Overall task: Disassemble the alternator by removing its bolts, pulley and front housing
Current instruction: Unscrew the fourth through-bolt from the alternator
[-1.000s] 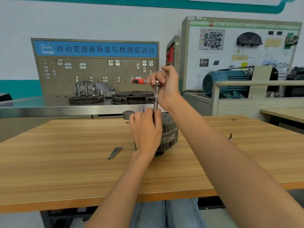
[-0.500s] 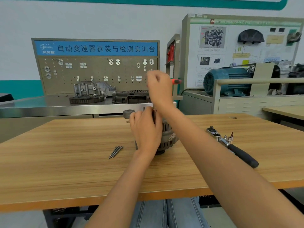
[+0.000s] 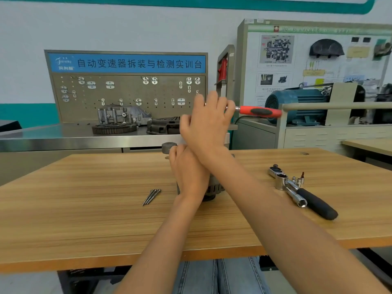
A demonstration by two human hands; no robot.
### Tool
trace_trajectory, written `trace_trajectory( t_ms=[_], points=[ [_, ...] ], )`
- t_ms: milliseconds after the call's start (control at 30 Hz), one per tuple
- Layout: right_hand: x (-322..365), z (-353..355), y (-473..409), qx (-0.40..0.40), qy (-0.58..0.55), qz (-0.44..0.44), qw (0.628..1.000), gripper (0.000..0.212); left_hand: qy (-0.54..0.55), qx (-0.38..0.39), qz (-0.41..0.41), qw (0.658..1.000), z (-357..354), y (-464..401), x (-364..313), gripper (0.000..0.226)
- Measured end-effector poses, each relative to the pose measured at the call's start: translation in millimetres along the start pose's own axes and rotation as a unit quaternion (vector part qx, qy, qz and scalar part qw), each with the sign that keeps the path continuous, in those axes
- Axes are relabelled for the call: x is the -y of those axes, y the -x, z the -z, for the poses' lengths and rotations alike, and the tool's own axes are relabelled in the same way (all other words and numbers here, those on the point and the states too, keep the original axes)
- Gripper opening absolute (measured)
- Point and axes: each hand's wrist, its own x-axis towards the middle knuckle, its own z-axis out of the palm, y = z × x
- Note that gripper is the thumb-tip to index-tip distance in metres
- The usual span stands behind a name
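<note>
Left hand (image 3: 189, 172) is curled over the top of the alternator (image 3: 214, 188), gripping it; the body is mostly hidden beneath the hand and the crossing right forearm, with only a ribbed grey metal flank showing just right of the left wrist. The alternator stands on the wooden table (image 3: 84, 209), mid-depth, well back from the near edge.

Right hand (image 3: 209, 122) is raised above the left, fingers wrapped round the head end of a ratchet (image 3: 259, 111) with a red and black handle; the handle sticks out level to the right of the knuckles. Whatever sits under the palm is hidden.

Open room: a broad stretch of tabletop left of the left hand, broken only by thin loose bolts (image 3: 151, 196) lying together just left of the left wrist. Right of the right forearm, a second ratchet wrench (image 3: 305, 194), chrome with a black rubbery grip, lies diagonal, with small sockets (image 3: 298, 180) standing just beside its head. Beyond the left fingers, near the far edge, a small dark round pulley (image 3: 169, 147).

Table: light wood-grain laminate, straight front edge. Behind it stand a steel bench with a pegboard (image 3: 127, 96), a toothed gear ring and cast housings. Behind the right hand stands a blue electric motor (image 3: 297, 105).
</note>
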Motion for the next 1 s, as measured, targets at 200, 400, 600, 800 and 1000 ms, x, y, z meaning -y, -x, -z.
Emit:
trace_trajectory(
  t_ms=[200,400,600,800,1000],
  points=[
    [-2.7,12.6,-23.2,0.09,-0.492,-0.139,0.855,0.036,0.04,-0.001,0.011,0.999,-1.7,1.6,-1.2,0.02],
    [-8.6,18.8,-36.3,0.173,-0.764,-0.305,0.543,0.043,0.029,-0.003,0.004,1.0,-2.9,1.9,2.0,0.027],
    [1.6,1.6,2.6,-0.048,-0.104,-0.028,0.993,0.014,0.008,-0.007,-0.005,1.0,-1.4,0.8,2.5,0.029],
    [-5.5,9.9,-13.1,0.031,-0.343,-0.097,0.934,0.028,0.048,0.003,0.011,0.999,-0.1,2.0,-1.1,0.023],
    [-14.0,21.1,-39.1,0.161,-0.733,-0.264,0.606,0.068,0.018,0.014,0.0,1.0,0.9,1.5,-2.9,0.029]
  ],
)
